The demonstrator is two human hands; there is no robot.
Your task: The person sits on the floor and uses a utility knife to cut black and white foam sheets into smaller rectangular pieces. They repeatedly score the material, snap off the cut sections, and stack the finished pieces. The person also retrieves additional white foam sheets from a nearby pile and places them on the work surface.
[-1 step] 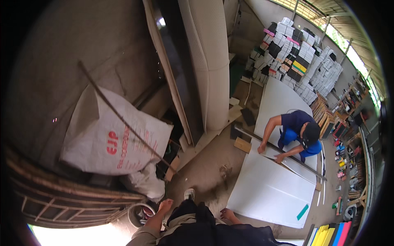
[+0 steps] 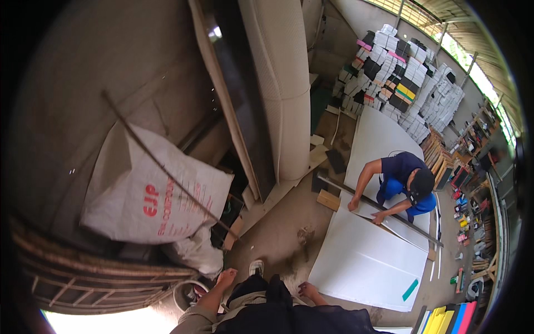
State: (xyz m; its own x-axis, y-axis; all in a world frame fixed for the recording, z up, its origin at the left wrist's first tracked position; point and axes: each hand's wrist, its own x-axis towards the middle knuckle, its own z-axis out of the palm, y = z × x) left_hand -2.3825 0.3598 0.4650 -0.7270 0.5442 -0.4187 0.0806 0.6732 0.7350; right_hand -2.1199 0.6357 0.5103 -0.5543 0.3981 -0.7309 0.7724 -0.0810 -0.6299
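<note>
White sheet (image 2: 364, 259) lies low, right of the left hand (image 2: 226, 276) and the right hand (image 2: 307, 289), with neither touching it. Leftmost, a large white sack (image 2: 150, 189) rests beyond the left hand, ahead and to its left; a bucket (image 2: 178, 295) is nearer, just left of that hand. Its fingers curl loosely around nothing; the right hand is likewise slack and empty. Farther right of the right hand, across the sheet, a co-worker (image 2: 409, 181) crouches, both arms reaching down beside a long bar (image 2: 339, 186). The step in hand seems to be the co-worker's, along that bar; taking the sheet's edge would call for the right hand to reach rightward and down, fingers spreading.
</note>
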